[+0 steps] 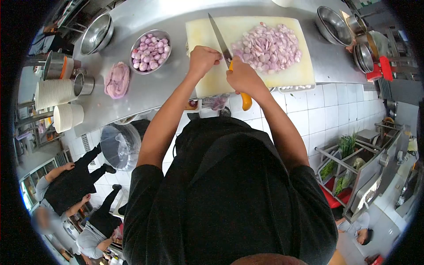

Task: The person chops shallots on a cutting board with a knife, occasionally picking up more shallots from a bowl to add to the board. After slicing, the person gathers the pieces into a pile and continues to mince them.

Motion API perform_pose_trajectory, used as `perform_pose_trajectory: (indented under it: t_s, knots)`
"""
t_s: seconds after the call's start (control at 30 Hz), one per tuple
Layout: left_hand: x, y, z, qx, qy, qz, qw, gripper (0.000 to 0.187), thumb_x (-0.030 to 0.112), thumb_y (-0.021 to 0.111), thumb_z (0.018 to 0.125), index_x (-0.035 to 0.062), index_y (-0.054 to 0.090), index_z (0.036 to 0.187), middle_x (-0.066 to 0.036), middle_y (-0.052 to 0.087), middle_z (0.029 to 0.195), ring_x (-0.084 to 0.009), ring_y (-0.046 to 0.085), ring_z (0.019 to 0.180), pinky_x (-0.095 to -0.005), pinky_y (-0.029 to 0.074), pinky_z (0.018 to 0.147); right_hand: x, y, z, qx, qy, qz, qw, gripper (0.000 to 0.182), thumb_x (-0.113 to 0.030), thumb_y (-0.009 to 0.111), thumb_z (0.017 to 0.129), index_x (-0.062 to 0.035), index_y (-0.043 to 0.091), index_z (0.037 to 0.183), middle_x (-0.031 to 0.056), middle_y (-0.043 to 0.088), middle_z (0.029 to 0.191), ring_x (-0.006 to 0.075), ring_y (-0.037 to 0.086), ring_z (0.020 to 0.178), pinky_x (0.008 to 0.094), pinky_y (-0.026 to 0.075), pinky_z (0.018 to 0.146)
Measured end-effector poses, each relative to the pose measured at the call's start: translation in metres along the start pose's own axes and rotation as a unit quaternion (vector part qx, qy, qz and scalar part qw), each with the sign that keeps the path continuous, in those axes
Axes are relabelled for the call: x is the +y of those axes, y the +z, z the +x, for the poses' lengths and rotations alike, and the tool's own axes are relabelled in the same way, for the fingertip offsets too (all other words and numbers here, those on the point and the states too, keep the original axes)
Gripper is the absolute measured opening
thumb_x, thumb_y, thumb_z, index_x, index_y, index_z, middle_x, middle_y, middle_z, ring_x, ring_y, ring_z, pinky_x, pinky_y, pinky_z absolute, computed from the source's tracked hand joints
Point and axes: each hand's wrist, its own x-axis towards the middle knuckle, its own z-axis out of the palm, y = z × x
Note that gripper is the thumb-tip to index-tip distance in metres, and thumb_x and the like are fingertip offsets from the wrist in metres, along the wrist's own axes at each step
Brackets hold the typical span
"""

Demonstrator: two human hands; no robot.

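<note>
With our right hand (242, 75) grasping the knife (219, 39), we should angle its edge off our curled left hand (204, 61), contents unclear.

White tiled floor (324, 105), slotted grate (85, 143) set in; steel worktable (148, 90); metal stand (374, 176) at right.

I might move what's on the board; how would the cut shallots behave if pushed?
The cut shallots would probably spread rather than shift together, being loosely heaped. Each is small, so likely light; rounded ones may roll on the flat cutting board.
</note>
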Motion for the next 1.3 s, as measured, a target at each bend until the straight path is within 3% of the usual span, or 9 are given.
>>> perform_pose_trajectory:
  t_s: [0.2,0.4,0.7,0.8,0.9,1.3]
  knots:
    - [-0.006,0.0,0.003,-0.007,0.011,-0.035,0.999,0.018,0.005,0.074,0.079,-0.0099,0.075,0.09,-0.014,0.075,0.082,-0.0163,0.071,0.07,-0.0261,0.058,0.063,0.031,0.035,0.032,0.087,-0.081,-0.032,0.992,0.03,-0.009,0.054,0.086,0.0108,0.048,0.107,0.0333,0.067,0.082,0.0443,0.07,0.073,0.0507,0.056,0.072]
    - [-0.009,-0.001,0.004,-0.012,0.013,-0.014,1.0,0.018,0.004,0.072,0.079,-0.0097,0.075,0.09,-0.014,0.075,0.082,-0.0155,0.071,0.07,-0.0254,0.058,0.063,-0.01,-0.003,-0.004,0.004,-0.015,-0.003,1.0,0.029,-0.009,0.052,0.086,0.0106,0.047,0.106,0.0303,0.067,0.078,0.0391,0.069,0.059,0.0474,0.056,0.061]
    - [-0.008,0.0,0.007,-0.003,-0.001,-0.04,0.999,0.017,0.005,0.073,0.081,-0.0095,0.075,0.09,-0.014,0.075,0.084,-0.0156,0.072,0.071,-0.026,0.059,0.065,0.03,0.04,0.04,0.097,-0.091,-0.042,0.99,0.029,-0.009,0.052,0.086,0.0119,0.047,0.105,0.0323,0.066,0.077,0.0404,0.069,0.06,0.0474,0.056,0.06]
    - [-0.006,-0.001,0.005,-0.007,0.0,-0.029,1.0,0.017,0.005,0.074,0.082,-0.0088,0.075,0.09,-0.013,0.075,0.083,-0.0158,0.071,0.071,-0.0266,0.059,0.064,-0.004,0.008,0.009,0.022,-0.021,0.004,1.0,0.03,-0.009,0.052,0.086,0.0123,0.047,0.106,0.032,0.066,0.076,0.04,0.069,0.06,0.0471,0.056,0.06]
    - [-0.001,-0.002,-0.001,-0.006,0.003,-0.013,1.0,0.016,0.005,0.074,0.082,-0.0082,0.075,0.091,-0.013,0.075,0.082,-0.0161,0.071,0.07,-0.0271,0.059,0.064,-0.009,0.001,0.0,0.003,-0.008,-0.014,1.0,0.03,-0.008,0.051,0.086,0.0129,0.047,0.107,0.0316,0.066,0.076,0.0394,0.069,0.06,0.0472,0.056,0.06]
    - [-0.005,-0.001,0.003,-0.006,-0.003,-0.013,1.0,0.017,0.005,0.074,0.082,-0.0097,0.074,0.091,-0.013,0.074,0.083,-0.0163,0.071,0.071,-0.027,0.06,0.065,-0.006,0.01,0.002,0.015,-0.004,-0.005,1.0,0.028,-0.008,0.049,0.086,0.0132,0.046,0.104,0.0347,0.066,0.076,0.0432,0.07,0.067,0.0498,0.057,0.067]
